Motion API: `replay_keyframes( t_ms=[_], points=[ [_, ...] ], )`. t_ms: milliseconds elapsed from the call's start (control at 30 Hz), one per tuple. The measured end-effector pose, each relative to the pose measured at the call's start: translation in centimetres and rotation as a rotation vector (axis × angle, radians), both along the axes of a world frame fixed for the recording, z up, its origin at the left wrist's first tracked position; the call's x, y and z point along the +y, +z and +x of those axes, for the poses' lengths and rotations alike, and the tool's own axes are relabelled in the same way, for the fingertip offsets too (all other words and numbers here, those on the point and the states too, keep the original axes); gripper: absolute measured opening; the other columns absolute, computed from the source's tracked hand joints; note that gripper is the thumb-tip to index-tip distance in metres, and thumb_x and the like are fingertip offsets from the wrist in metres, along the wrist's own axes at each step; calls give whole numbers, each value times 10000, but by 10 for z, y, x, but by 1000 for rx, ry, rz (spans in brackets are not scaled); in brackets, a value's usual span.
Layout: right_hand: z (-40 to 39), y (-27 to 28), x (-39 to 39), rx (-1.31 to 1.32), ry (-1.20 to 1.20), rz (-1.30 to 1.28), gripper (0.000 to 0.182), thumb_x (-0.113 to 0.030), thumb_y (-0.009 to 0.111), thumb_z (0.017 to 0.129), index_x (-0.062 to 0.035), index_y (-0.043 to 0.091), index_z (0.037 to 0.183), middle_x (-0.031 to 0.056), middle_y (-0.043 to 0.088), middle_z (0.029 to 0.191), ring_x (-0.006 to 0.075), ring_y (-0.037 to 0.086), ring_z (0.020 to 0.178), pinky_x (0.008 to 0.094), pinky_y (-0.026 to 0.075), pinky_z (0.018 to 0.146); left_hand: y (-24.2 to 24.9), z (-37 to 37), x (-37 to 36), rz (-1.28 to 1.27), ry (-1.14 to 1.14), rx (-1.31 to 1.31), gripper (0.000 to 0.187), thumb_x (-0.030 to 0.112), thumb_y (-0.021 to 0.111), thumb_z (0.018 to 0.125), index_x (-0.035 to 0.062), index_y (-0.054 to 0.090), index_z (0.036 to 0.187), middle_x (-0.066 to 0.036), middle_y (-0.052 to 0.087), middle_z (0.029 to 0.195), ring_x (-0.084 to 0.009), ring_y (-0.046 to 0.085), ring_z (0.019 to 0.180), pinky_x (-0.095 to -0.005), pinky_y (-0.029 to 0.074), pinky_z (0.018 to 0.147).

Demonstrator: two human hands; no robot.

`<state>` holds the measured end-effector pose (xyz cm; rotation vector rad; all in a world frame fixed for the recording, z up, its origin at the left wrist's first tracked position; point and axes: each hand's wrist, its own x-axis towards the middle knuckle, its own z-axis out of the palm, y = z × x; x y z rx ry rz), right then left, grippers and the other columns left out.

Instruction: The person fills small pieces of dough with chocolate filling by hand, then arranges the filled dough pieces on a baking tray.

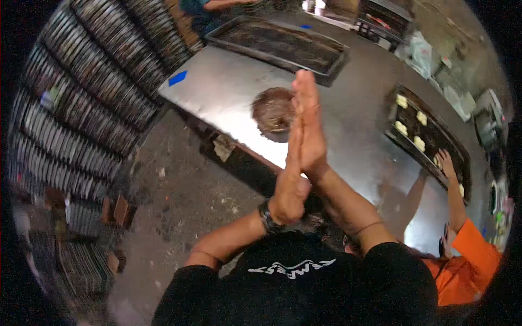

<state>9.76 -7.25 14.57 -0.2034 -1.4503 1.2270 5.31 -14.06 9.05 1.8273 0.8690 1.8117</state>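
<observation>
My left hand (288,193), with a dark band at its wrist, is pressed palm to palm against my right hand (312,141). Fingers on both hands are stretched out straight, pointing toward the far side of the metal table (353,119). Nothing shows between the palms. Just left of my fingers, a round brown thing (272,111) with a paler, shiny middle sits on the table; my fingers overlap its right edge in this view.
A dark baking tray (261,41) lies at the table's far side. To the right, a co-worker's hand (445,163), below an orange sleeve (473,247), reaches over another tray (399,117) with several pale dough pieces (421,118). Stacked trays (87,81) line the left; blue tape (177,78) marks a corner.
</observation>
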Motion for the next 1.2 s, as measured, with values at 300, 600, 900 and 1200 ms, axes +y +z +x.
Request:
replay_keyframes(
  t_ms=[300, 600, 900, 1200],
  points=[
    [-156, -27, -97, -123, 313, 151, 655, -263, 470, 921, 26, 167, 1424, 205, 62, 1507, 330, 71, 1399, 402, 95, 1122, 20, -158, -58, -48, 321, -240, 781, 614, 159, 912, 54, 109, 1454, -154, 79, 1512, -294, 88, 1394, -426, 94, 1114],
    [-42, -131, 38, -194, -479, -844, 160, -178, 517, 904, -56, 534, 1006, 54, 577, 832, 147, 571, 743, 265, 465, 645, -84, -253, 0, -778, 218, -546, 620, 512, 249, 969, 49, 343, 1371, -105, 420, 1362, -221, 434, 1207, -383, 356, 966],
    [-48, -153, 28, -340, 184, -1330, 248, -190, 509, 921, -20, 513, 1101, 92, 584, 974, 166, 588, 822, 276, 491, 696, -126, -280, 54, -1257, 66, -651, 418, 365, 515, 917, 51, 491, 1192, -68, 607, 1087, -176, 590, 937, -324, 447, 743],
    [-100, -170, 53, -260, 232, -1355, 339, -218, 544, 904, -9, 516, 1169, 95, 591, 1059, 170, 581, 920, 310, 477, 786, -96, -316, 136, -1239, -109, -583, 312, 315, 491, 928, 30, 554, 1037, -69, 607, 943, -158, 571, 825, -286, 432, 695]
  ],
)
